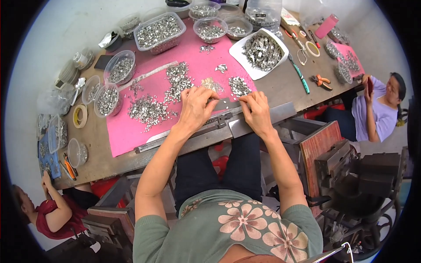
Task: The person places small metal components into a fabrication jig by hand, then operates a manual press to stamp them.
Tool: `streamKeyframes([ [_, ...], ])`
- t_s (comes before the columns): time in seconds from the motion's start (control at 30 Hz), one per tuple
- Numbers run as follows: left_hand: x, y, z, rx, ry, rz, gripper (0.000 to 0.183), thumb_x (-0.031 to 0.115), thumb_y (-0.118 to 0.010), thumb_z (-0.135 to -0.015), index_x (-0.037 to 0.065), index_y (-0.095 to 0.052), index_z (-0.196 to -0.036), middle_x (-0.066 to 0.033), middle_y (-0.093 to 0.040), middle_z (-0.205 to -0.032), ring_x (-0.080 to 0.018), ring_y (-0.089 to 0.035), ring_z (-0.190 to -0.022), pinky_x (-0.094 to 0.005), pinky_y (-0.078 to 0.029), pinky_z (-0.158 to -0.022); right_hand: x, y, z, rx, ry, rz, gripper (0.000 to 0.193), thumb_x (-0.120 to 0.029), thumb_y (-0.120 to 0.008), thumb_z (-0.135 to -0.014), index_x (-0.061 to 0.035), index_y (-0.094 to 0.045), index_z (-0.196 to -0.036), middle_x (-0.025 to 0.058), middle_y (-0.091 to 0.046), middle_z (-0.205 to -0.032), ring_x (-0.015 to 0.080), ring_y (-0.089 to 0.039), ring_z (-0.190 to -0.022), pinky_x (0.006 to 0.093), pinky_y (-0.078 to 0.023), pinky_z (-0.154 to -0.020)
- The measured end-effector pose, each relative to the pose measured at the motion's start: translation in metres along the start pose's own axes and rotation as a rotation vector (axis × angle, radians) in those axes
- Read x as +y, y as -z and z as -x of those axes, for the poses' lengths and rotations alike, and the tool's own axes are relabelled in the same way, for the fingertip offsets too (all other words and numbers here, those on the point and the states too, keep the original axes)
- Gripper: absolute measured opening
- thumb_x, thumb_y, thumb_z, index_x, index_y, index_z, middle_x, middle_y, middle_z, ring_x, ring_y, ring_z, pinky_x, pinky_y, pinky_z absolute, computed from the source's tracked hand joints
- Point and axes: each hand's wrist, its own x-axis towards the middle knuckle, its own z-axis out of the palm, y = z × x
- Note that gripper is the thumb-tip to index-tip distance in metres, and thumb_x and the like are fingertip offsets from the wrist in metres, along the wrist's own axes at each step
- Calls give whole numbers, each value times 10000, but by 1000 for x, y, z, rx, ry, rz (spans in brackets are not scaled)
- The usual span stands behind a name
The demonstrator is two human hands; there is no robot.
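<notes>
My left hand (196, 107) and my right hand (255, 110) rest at the near edge of a pink mat (131, 127), fingers pinched around a row of small silver metal pieces (222, 103) lined along a long metal bar (184, 138). Both hands touch the row; what each fingertip grips is hidden. Loose heaps of the same silver pieces (149, 109) lie on the mat just beyond my left hand, and a smaller heap (239, 85) sits ahead of my right hand.
Clear tubs (158, 31) and bowls (107, 100) of silver pieces ring the mat; a white tray (263, 51) sits far right. Pliers (321, 80), tape rolls (80, 116), scissors lie about. One person sits at right (379, 114), another at lower left (52, 215). A press machine (351, 175) stands right.
</notes>
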Motion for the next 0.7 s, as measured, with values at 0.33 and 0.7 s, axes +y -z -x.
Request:
streamKeyframes([
  [0.33,2,-28,-10,34,-98,-242,91,166,-751,-867,134,-720,-947,-16,-640,-917,-224,-578,-965,-491,-335,-979,1,-19,-9,-68,30,178,98,-69,-738,-808,-63,-658,-864,87,-589,-885,290,-566,-893,419,-420,-801],
  [0.7,3,3,14,33,-90,-122,85,125,-736,-850,96,-677,-903,-40,-627,-877,-237,-600,-937,-476,-353,-974,-11,-8,-16,-132,224,91,127,-43,-685,-833,-46,-608,-934,109,-563,-897,301,-561,-908,430,-420,-811],
])
